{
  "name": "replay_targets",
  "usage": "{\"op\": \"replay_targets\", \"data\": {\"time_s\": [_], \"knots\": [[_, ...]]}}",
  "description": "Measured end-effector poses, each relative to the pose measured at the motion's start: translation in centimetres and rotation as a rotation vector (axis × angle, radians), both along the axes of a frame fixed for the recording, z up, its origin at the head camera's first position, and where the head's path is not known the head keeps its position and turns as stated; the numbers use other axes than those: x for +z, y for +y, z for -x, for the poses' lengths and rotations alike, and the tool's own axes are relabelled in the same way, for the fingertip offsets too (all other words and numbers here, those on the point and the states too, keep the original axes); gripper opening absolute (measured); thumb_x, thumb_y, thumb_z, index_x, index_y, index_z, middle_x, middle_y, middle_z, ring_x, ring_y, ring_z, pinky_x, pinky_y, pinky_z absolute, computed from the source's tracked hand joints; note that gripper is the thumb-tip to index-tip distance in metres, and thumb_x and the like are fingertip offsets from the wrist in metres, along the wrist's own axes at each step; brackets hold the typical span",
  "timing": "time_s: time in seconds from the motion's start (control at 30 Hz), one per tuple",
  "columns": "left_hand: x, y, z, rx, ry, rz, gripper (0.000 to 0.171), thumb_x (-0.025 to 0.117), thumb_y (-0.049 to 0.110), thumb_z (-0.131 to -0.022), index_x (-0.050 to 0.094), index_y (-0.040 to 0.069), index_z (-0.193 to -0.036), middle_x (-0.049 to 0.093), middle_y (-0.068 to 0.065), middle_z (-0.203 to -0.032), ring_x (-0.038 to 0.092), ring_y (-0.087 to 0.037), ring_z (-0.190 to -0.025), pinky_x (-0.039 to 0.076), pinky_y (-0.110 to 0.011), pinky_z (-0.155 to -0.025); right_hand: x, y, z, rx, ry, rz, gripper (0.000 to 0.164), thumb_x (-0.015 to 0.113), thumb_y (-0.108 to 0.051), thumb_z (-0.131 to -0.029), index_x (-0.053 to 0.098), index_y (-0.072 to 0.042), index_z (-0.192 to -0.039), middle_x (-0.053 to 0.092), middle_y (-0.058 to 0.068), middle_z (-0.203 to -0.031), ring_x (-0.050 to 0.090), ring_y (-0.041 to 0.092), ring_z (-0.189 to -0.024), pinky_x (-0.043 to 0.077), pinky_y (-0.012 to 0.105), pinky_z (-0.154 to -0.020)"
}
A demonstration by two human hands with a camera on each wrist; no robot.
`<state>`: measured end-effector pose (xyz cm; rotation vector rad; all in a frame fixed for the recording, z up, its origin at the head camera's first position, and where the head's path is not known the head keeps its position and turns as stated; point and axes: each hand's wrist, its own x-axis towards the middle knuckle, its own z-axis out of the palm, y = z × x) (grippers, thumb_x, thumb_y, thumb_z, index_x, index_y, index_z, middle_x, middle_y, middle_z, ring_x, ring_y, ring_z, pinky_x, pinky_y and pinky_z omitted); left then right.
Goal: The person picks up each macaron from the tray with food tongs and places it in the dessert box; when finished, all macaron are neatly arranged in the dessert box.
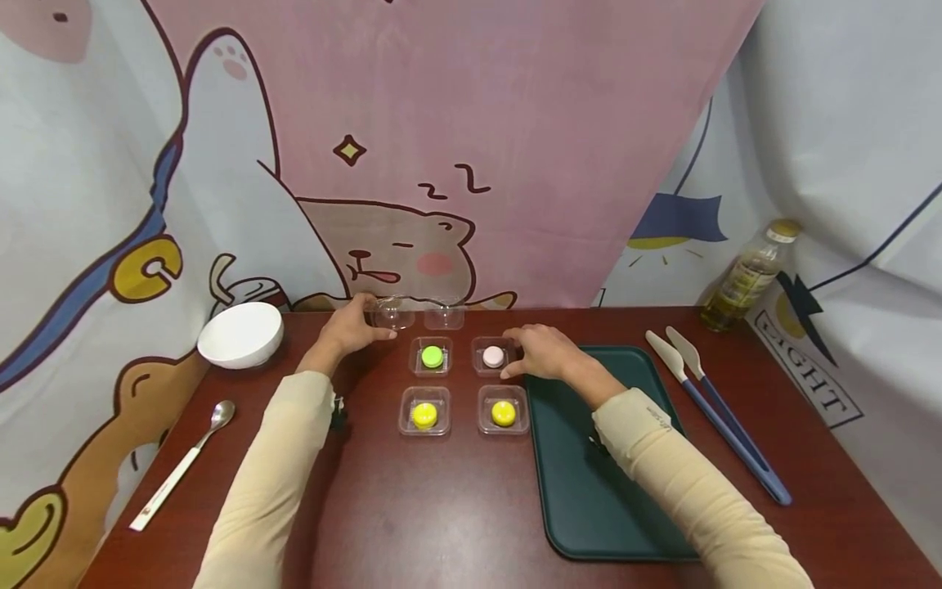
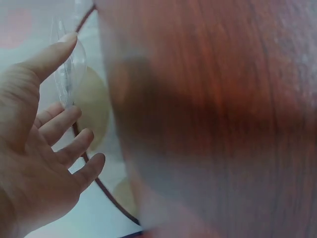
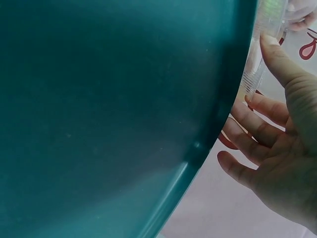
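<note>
My left hand (image 1: pixel 349 329) is at the back of the table, thumb and fingers spread beside a clear plastic lid (image 1: pixel 396 314). In the left wrist view its thumb overlaps the clear lid (image 2: pixel 69 74). My right hand (image 1: pixel 548 353) reaches over the tray's back corner and holds the clear square container with the pink macaron (image 1: pixel 493 357), thumb at the near edge and fingers at the far edge. To its left stands a container with a green macaron (image 1: pixel 432 357). Nearer are two more containers, each with a yellow macaron (image 1: pixel 424 415), (image 1: pixel 504 413).
A second clear lid (image 1: pixel 445 317) lies at the back edge. The dark green tray (image 1: pixel 589 523) lies under my right forearm. Right of it are blue-handled tongs (image 1: pixel 724 417) and an oil bottle (image 1: pixel 749 276). At the left are a white bowl (image 1: pixel 241 336) and a spoon (image 1: pixel 182 465).
</note>
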<state>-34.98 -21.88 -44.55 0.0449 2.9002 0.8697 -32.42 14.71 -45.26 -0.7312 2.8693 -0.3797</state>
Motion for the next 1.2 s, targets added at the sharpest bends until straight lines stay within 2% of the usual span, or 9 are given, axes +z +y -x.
{"op": "replay_targets", "data": {"time_s": [0.2,0.33,0.47,0.67,0.87,1.03,1.13,1.2], "knots": [[1.5,1.4,-1.0,-0.052,0.076,-0.025,0.085,0.082,0.038,-0.085,0.038,0.010,-0.151,0.048,-0.017,-0.154,0.046,-0.040,-0.140,0.038,-0.059,-0.114,0.0,0.0,0.1,-0.001,-0.001,0.002,0.081,0.082,-0.051,-0.080,0.055,-0.012,-0.146,0.069,0.009,-0.128,0.064,0.026,-0.117,0.051,0.049,-0.103],[2.4,3.4,-1.5,-0.113,0.122,-0.025,0.086,0.084,0.038,-0.082,0.040,0.011,-0.150,0.053,-0.015,-0.150,0.049,-0.037,-0.139,0.040,-0.056,-0.114,0.1,0.1,0.1,-0.004,-0.003,-0.001,0.080,0.082,-0.051,-0.080,0.055,-0.013,-0.145,0.069,0.009,-0.127,0.065,0.025,-0.116,0.052,0.049,-0.102],[3.4,5.7,-2.1,-0.171,0.163,0.013,0.085,0.086,0.040,-0.079,0.044,0.012,-0.148,0.054,-0.014,-0.149,0.051,-0.036,-0.137,0.042,-0.055,-0.112,0.0,0.1,0.3,-0.004,-0.008,0.003,0.080,0.082,-0.051,-0.080,0.055,-0.013,-0.145,0.070,0.009,-0.125,0.065,0.026,-0.114,0.052,0.049,-0.101],[4.3,9.0,-3.3,-0.233,0.191,0.052,0.085,0.087,0.042,-0.077,0.046,0.017,-0.147,0.055,-0.012,-0.146,0.053,-0.034,-0.135,0.045,-0.053,-0.109,-0.1,0.1,0.4,-0.005,-0.011,0.007,0.081,0.083,-0.051,-0.079,0.056,-0.012,-0.144,0.071,0.010,-0.124,0.066,0.026,-0.114,0.052,0.049,-0.101],[4.7,11.6,-4.0,-0.257,0.199,0.100,0.083,0.087,0.046,-0.076,0.049,0.022,-0.145,0.058,-0.010,-0.143,0.055,-0.035,-0.132,0.047,-0.055,-0.105,0.0,0.0,0.4,-0.002,-0.018,0.007,0.082,0.082,-0.053,-0.080,0.054,-0.012,-0.146,0.070,0.011,-0.126,0.066,0.026,-0.115,0.052,0.049,-0.101],[4.7,13.3,-3.9,-0.274,0.204,0.144,0.082,0.086,0.047,-0.077,0.049,0.022,-0.145,0.059,-0.011,-0.140,0.057,-0.034,-0.129,0.050,-0.053,-0.101,0.0,0.0,0.4,-0.004,-0.006,-0.019,0.080,0.082,-0.055,-0.079,0.057,-0.011,-0.140,0.070,0.009,-0.121,0.067,0.025,-0.111,0.054,0.047,-0.096],[4.8,14.1,-3.8,-0.264,0.213,0.155,0.080,0.086,0.046,-0.078,0.049,0.022,-0.144,0.059,-0.011,-0.140,0.058,-0.034,-0.128,0.051,-0.053,-0.100,0.1,0.1,0.4,0.006,0.004,-0.033,0.077,0.082,-0.056,-0.079,0.059,-0.010,-0.136,0.071,0.008,-0.117,0.067,0.023,-0.106,0.055,0.046,-0.092],[4.8,14.4,-3.7,-0.253,0.216,0.156,0.079,0.085,0.046,-0.078,0.049,0.022,-0.144,0.059,-0.011,-0.140,0.058,-0.033,-0.127,0.051,-0.053,-0.100,0.2,0.1,0.3,0.020,0.008,-0.039,0.079,0.080,-0.058,-0.079,0.058,-0.011,-0.139,0.070,0.009,-0.119,0.067,0.025,-0.107,0.054,0.047,-0.092]]}}
